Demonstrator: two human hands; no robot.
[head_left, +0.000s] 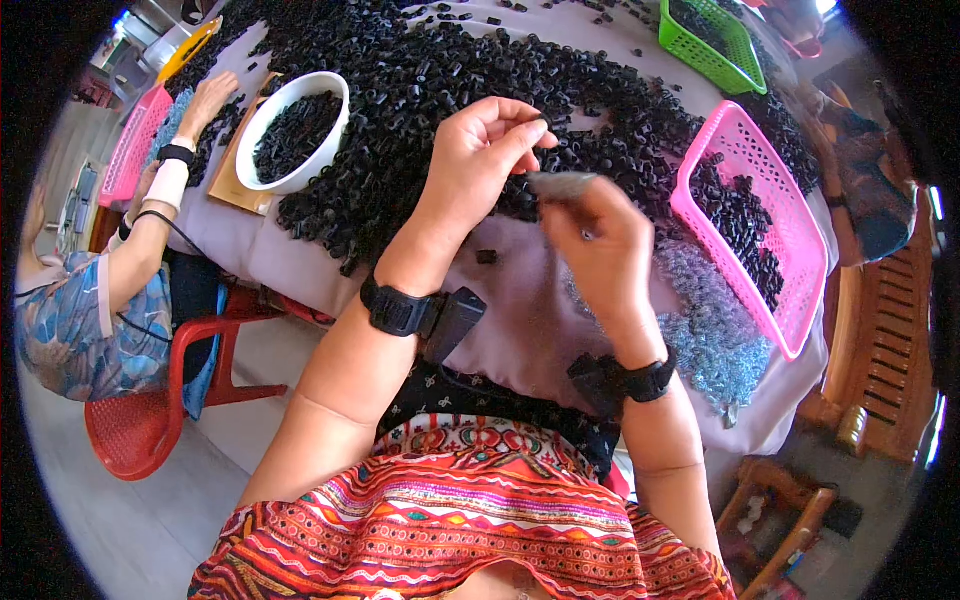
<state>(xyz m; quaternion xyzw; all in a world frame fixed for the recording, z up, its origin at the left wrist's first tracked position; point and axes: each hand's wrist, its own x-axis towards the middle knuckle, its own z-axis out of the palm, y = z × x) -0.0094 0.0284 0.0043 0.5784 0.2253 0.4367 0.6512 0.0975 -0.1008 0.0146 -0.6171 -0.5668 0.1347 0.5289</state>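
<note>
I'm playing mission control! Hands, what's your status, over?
Left hand: pinching a small black piece. Right hand: gripping a grey item, too blurred to name. Closest clutter: loose black pieces, heaped just beyond.

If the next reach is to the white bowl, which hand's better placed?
Left, probably. The left hand is nearer the white bowl; the right hand is farther off, holding a blurred grey object.

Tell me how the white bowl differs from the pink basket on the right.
The white bowl has a rounded rim; the pink basket is four-cornered. The bowl's wall looks solid, while the basket's is full of holes. The bowl stands left of the left hand, the basket right of the right hand. Both hold small black pieces.
</note>
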